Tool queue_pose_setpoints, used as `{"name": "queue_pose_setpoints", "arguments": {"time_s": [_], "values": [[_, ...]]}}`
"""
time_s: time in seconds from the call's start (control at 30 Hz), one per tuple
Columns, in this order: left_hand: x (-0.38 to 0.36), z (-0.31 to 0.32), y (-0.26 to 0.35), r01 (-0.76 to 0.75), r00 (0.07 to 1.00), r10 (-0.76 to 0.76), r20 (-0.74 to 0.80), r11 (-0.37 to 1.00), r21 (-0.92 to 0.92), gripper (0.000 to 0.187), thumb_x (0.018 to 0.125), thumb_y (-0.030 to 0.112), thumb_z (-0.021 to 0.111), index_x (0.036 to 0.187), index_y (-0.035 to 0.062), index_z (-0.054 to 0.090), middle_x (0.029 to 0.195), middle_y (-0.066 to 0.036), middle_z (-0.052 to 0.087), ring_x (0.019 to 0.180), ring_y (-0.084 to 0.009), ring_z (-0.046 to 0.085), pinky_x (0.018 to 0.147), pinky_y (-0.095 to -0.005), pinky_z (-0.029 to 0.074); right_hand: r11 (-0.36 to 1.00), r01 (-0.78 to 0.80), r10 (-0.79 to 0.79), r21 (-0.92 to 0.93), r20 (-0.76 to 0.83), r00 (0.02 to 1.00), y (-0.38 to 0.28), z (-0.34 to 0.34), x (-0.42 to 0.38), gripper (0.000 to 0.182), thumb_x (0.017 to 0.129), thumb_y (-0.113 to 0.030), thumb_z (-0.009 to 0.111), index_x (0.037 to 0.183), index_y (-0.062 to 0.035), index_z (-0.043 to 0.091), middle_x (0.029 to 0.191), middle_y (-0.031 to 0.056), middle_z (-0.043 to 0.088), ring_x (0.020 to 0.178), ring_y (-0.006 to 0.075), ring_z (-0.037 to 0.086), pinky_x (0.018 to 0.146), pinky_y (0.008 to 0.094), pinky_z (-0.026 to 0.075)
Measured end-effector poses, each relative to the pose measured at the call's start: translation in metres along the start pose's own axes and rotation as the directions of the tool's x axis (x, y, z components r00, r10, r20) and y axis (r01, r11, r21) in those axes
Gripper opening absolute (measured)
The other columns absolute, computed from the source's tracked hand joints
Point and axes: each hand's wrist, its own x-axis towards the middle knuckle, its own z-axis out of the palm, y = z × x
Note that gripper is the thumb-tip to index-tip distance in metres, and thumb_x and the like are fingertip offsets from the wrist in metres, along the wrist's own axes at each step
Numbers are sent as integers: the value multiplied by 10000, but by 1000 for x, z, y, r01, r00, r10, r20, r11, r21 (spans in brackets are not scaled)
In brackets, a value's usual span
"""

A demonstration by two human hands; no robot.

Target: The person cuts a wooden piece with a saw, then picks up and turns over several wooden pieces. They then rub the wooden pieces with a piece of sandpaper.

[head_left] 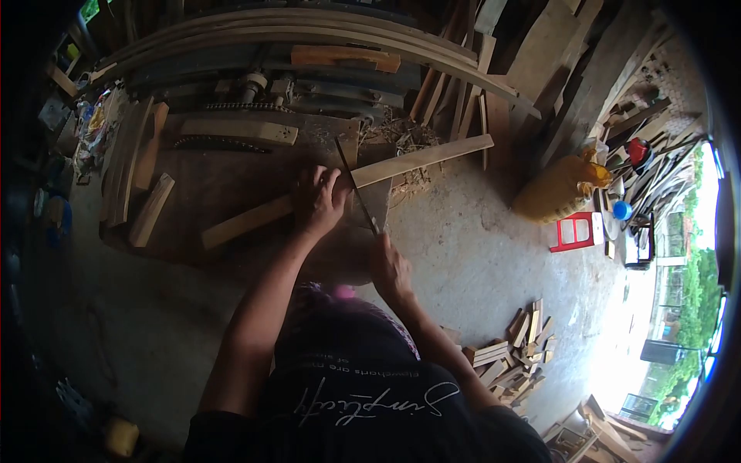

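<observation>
On the black shirt [363,401], white script lettering is seen upside down; a smaller printed line above it is too blurred to be read.

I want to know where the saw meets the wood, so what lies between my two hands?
In the head view, the saw blade crosses the plank between left hand and right hand.
</observation>
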Motion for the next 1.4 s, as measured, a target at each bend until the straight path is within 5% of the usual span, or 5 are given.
{"name": "queue_pose_setpoints", "arguments": {"time_s": [0.47, 0.73, 1.0, 1.33, 1.4], "values": [[-1, -5, -1, -155, 980, 168, 105, 980, -123, 324, 769, 257, 684, 1016, 110, 536, 972, -88, 509, 928, -294, 519, 786, -436, 392, 980, -53, 93, 189, -210, 973, 28, -49, -74, 131, 904, -135, 481, 964, -68, 386, 693, 243, 578, 662, 465, 570, 558, 545, 423], [18, -3, -26, -374, 891, 412, 191, 904, -206, 122, 878, 137, 540, 829, 25, 553, 817, -188, 565, 792, -392, 560, 680, -466, 444, 984, 4, 6, 180, -53, 999, 31, -33, -80, 167, 916, -221, 478, 931, -69, 411, 699, 242, 585, 663, 458, 575, 558, 538, 430], [8, -1, -3, 19, 987, -19, 162, 1000, 0, 219, 953, 236, 440, 916, 52, 554, 843, -193, 590, 818, -384, 564, 698, -472, 434, 992, -27, 31, 124, -32, 999, -6, -27, -29, 166, 896, -201, 467, 948, -61, 396, 729, 220, 607, 698, 430, 607, 601, 522, 466], [16, 7, -11, 37, 956, -84, 281, 985, 168, 397, 966, 309, 381, 862, 7, 615, 960, -243, 593, 909, -396, 574, 767, -475, 461, 990, 109, -99, 86, -122, 988, -6, 2, 5, 145, 889, -182, 471, 951, -74, 395, 706, 214, 589, 663, 422, 599, 547, 505, 459], [9, 9, 0, 127, 990, -136, 38, 975, 182, 444, 965, 323, 377, 787, 6, 631, 973, -221, 606, 926, -384, 577, 774, -473, 467, 992, 85, -77, 92, -92, 993, -9, 3, 8, 145, 888, -182, 474, 949, -74, 399, 720, 214, 591, 665, 421, 600, 547, 504, 463]]}}
